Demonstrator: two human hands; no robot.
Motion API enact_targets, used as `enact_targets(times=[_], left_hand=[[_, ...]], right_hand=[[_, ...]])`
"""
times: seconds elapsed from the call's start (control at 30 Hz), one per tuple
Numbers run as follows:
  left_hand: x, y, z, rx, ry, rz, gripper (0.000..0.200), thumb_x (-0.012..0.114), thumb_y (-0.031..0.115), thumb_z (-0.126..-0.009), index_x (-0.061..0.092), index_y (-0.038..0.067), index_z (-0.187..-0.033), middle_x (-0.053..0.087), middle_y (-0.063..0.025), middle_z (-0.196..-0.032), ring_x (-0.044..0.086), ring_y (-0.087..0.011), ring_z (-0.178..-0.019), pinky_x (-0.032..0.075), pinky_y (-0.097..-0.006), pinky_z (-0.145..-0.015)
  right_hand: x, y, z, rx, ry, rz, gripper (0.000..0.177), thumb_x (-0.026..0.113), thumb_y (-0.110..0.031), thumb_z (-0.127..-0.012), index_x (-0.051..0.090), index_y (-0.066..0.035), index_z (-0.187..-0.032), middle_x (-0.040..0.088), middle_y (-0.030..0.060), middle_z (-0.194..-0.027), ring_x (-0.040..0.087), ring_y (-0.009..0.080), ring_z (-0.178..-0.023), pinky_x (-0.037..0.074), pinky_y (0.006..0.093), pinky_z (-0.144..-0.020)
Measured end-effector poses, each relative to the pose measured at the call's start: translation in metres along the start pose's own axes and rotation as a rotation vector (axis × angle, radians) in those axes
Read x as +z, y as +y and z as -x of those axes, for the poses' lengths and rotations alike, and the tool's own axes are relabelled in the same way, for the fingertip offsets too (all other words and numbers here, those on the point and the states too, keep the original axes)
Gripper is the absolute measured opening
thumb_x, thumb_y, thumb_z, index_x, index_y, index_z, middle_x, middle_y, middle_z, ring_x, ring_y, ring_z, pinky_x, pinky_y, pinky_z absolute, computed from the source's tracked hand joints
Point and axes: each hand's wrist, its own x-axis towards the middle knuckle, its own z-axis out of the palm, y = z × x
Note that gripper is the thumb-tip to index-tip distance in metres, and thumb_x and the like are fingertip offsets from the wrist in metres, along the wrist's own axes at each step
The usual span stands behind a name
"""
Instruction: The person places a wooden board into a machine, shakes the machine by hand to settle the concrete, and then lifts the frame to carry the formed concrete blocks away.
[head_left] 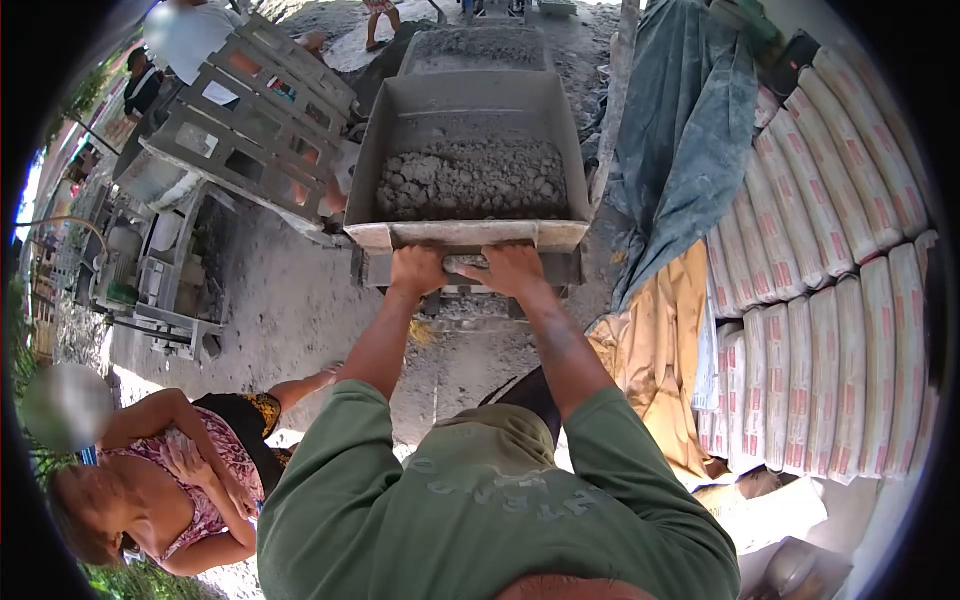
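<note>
Both arms reach straight out from green sleeves [350, 470], elbows nearly locked, forearms converging toward the middle. The left hand [418, 270] and right hand [512, 270] sit just beside each other, knuckles up, fingers curled tight over the near rim of a metal trough [460, 100]. The trough is straight ahead above sandy ground, with a heap of grey concrete mix [470, 180] against its near wall. Another person [190, 480] stands at lower left. Stacked cement sacks [830, 300] and a tarpaulin [680, 130] are on the right, with pallets [250, 110] far left
</note>
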Motion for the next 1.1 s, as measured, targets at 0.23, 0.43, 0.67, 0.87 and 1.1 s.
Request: enact_targets(times=[0.23, 0.43, 0.67, 0.87, 1.1], left_hand=[[-0.004, 0.002, -0.004, -0.038, -0.006, -0.014, 0.029, 0.067, 0.031, -0.067, 0.072, 0.019, -0.093, 0.071, -0.01, -0.085, 0.069, -0.0282, -0.077, 0.055, -0.0428, -0.071], [-0.005, 0.008, 0.001, -0.038, -0.008, -0.032, 0.034, 0.068, 0.037, -0.068, 0.072, 0.021, -0.099, 0.071, -0.0101, -0.086, 0.069, -0.0286, -0.077, 0.055, -0.0435, -0.071], [0.004, 0.008, 0.011, -0.032, -0.035, -0.016, 0.038, 0.071, 0.036, -0.069, 0.07, 0.025, -0.105, 0.07, -0.0126, -0.085, 0.068, -0.0314, -0.075, 0.055, -0.0476, -0.069], [0.01, 0.0, 0.006, 0.021, 0.014, -0.025, 0.037, 0.07, 0.031, -0.067, 0.071, 0.022, -0.104, 0.07, -0.0124, -0.083, 0.068, -0.0312, -0.075, 0.056, -0.0458, -0.067], [0.007, -0.003, 0.0, 0.0, -0.101, -0.023, 0.031, 0.063, 0.027, -0.071, 0.072, 0.02, -0.1, 0.07, -0.0119, -0.088, 0.069, -0.0295, -0.079, 0.055, -0.044, -0.071]], right_hand=[[0.006, 0.007, -0.007, -0.044, 0.058, 0.015, 0.074, 0.046, -0.075, -0.08, 0.068, -0.005, -0.091, 0.068, 0.0148, -0.076, 0.068, 0.029, -0.073, 0.051, 0.0408, -0.064], [0.006, 0.007, -0.001, -0.048, 0.098, -0.013, 0.07, 0.049, -0.072, -0.08, 0.069, -0.005, -0.091, 0.068, 0.0135, -0.074, 0.068, 0.027, -0.07, 0.052, 0.039, -0.063], [-0.001, 0.0, 0.01, 0.007, -0.012, -0.055, 0.068, 0.052, -0.071, -0.08, 0.068, -0.006, -0.094, 0.069, 0.0137, -0.081, 0.069, 0.0273, -0.081, 0.052, 0.041, -0.073], [0.006, -0.001, 0.005, 0.004, 0.033, -0.027, 0.069, 0.05, -0.071, -0.081, 0.067, -0.007, -0.099, 0.069, 0.0147, -0.085, 0.068, 0.0284, -0.085, 0.052, 0.0421, -0.076], [0.007, -0.001, 0.0, 0.01, 0.019, -0.004, 0.073, 0.048, -0.073, -0.08, 0.067, -0.006, -0.102, 0.069, 0.0161, -0.09, 0.067, 0.0311, -0.088, 0.05, 0.0437, -0.078]])
